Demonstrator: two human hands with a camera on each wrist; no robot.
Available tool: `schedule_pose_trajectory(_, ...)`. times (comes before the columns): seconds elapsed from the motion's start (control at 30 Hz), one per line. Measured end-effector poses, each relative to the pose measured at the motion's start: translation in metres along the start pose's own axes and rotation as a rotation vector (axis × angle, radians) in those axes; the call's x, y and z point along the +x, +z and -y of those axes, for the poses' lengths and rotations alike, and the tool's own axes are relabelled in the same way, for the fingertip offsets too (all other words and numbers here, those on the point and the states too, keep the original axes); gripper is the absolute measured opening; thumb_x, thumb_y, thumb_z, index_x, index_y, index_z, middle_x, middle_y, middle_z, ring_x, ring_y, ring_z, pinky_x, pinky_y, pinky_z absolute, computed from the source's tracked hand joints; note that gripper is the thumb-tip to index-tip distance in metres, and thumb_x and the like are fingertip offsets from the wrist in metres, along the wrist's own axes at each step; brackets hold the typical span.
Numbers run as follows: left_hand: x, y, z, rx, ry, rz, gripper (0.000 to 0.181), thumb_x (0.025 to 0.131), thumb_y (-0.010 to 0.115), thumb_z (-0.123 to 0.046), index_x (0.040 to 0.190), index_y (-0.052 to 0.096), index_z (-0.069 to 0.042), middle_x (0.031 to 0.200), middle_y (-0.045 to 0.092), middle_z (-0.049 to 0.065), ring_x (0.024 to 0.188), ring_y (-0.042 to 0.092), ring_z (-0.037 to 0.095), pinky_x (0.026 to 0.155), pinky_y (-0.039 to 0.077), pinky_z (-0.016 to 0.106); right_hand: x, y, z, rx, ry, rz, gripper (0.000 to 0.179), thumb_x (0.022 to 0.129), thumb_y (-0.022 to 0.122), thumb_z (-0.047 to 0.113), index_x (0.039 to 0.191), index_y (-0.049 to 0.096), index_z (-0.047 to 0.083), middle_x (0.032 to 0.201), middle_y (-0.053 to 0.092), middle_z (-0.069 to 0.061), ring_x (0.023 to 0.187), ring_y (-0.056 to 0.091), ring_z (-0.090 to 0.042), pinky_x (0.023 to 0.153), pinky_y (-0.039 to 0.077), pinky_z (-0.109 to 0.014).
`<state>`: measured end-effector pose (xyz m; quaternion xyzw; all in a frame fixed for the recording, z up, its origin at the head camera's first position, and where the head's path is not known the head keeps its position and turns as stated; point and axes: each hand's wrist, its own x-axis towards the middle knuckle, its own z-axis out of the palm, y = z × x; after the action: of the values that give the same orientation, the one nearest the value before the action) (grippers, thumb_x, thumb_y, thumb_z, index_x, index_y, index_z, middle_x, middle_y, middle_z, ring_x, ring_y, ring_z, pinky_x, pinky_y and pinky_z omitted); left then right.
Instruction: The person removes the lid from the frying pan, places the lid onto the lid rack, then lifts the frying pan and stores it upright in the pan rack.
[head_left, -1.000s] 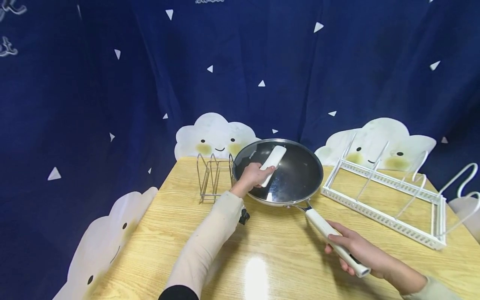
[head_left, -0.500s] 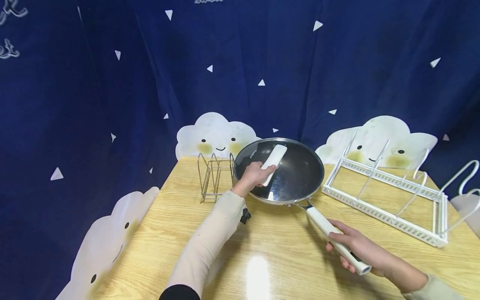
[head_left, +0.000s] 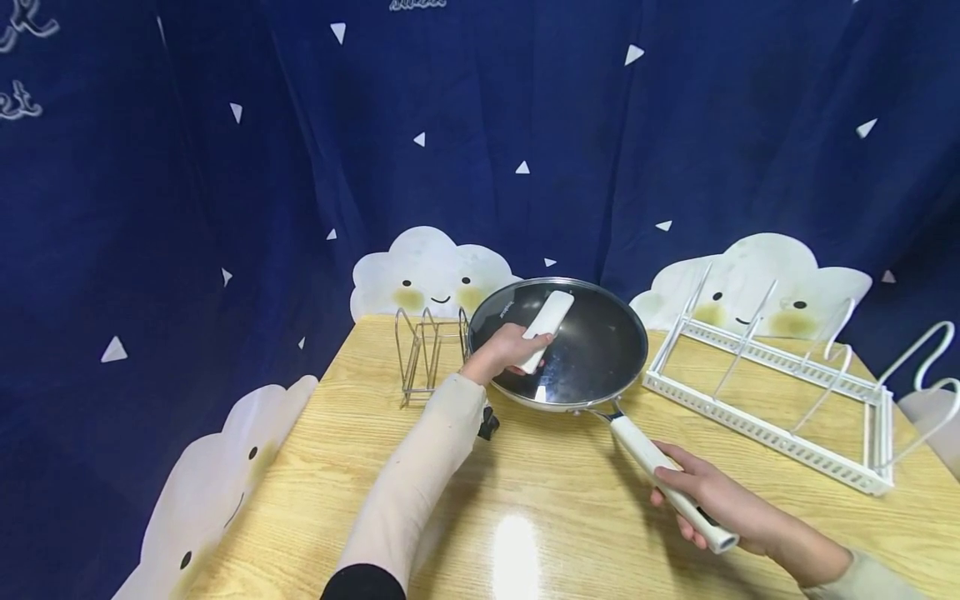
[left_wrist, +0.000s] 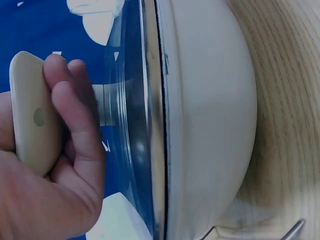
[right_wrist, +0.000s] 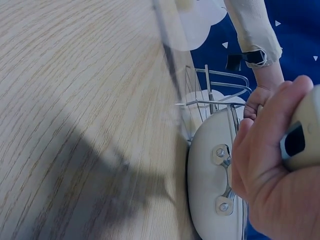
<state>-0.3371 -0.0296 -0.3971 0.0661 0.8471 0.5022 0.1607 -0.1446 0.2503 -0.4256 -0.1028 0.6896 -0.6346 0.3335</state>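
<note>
A cream wok (left_wrist: 215, 100) stands on the wooden table, with a glass lid (head_left: 600, 342) seated over its rim. My left hand (head_left: 508, 346) holds the lid's long cream handle (head_left: 553, 312), its fingers curled beneath it in the left wrist view. Toward the lower right, my right hand (head_left: 712, 497) grips the wok's long cream handle (head_left: 636, 442). The right wrist view shows the riveted metal bracket (right_wrist: 223, 180) on the wok's side. What the wok holds under the dark lid cannot be told.
A wire rack (head_left: 420, 358) stands close to the wok's left side. On the right lies a white rack (head_left: 765, 425) with upright dividers and curved hooks. The wooden table (head_left: 570, 517) ends at a blue curtain (head_left: 480, 100) printed with clouds.
The wok, lid and right hand have stayed in place. My left wrist and forearm have shifted very slightly, still holding the lid handle.
</note>
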Motion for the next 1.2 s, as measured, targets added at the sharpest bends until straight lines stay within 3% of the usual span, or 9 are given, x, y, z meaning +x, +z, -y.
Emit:
schedule_pose_trajectory(0.4,-0.0007,0.0063,-0.0004,-0.154,-0.075,0.023,0.036,0.084,0.071,-0.033,0.087,0.059,0.001,0.062,0.062,0.007,0.050,0.058,0.012,0.046,0.048,0.024,-0.0033,0.0016,-0.0021,0.024,0.006,-0.004,0.072,0.102,0.038,0.032,0.148,-0.010,0.002,0.100,0.054,-0.016,0.052,0.054,-0.007,0.044,0.047,-0.022)
schedule_pose_trajectory(0.73,0.0007,0.0070,-0.0011,-0.201,-0.090,0.059,0.031,0.087,0.068,-0.029,0.091,0.061,0.001,0.064,0.064,0.006,0.050,0.058,0.011,0.044,0.044,0.022,-0.0041,0.0020,-0.0051,0.031,-0.013,-0.018,0.070,0.102,0.038,0.032,0.147,-0.005,-0.001,0.099,0.054,-0.014,0.052,0.053,-0.008,0.043,0.047,-0.023)
schedule_pose_trajectory(0.97,0.0035,0.0049,0.0043,-0.283,-0.059,0.087,0.028,0.089,0.067,-0.023,0.093,0.060,0.003,0.065,0.063,0.008,0.051,0.059,0.013,0.046,0.047,0.021,-0.0033,-0.0007,-0.0068,0.037,-0.063,0.028,0.055,0.104,0.035,0.029,0.133,0.016,-0.014,0.093,0.057,-0.008,0.053,0.056,-0.007,0.044,0.048,-0.022)
schedule_pose_trajectory(1.1,0.0025,0.0016,0.0068,-0.286,-0.048,0.091,0.028,0.089,0.066,-0.023,0.094,0.059,0.002,0.067,0.063,0.009,0.051,0.060,0.014,0.046,0.047,0.021,-0.0017,-0.0018,-0.0054,0.042,-0.064,0.059,0.038,0.104,0.034,0.027,0.115,0.035,-0.010,0.079,0.058,-0.005,0.051,0.056,-0.007,0.043,0.048,-0.022)
schedule_pose_trajectory(1.2,0.0017,-0.0002,0.0072,-0.282,-0.042,0.083,0.030,0.090,0.066,-0.024,0.098,0.059,0.004,0.068,0.063,0.009,0.052,0.060,0.014,0.048,0.049,0.021,-0.0007,-0.0024,-0.0031,0.036,-0.054,0.070,0.034,0.104,0.033,0.027,0.105,0.042,-0.006,0.067,0.056,-0.002,0.049,0.055,-0.007,0.043,0.047,-0.022)
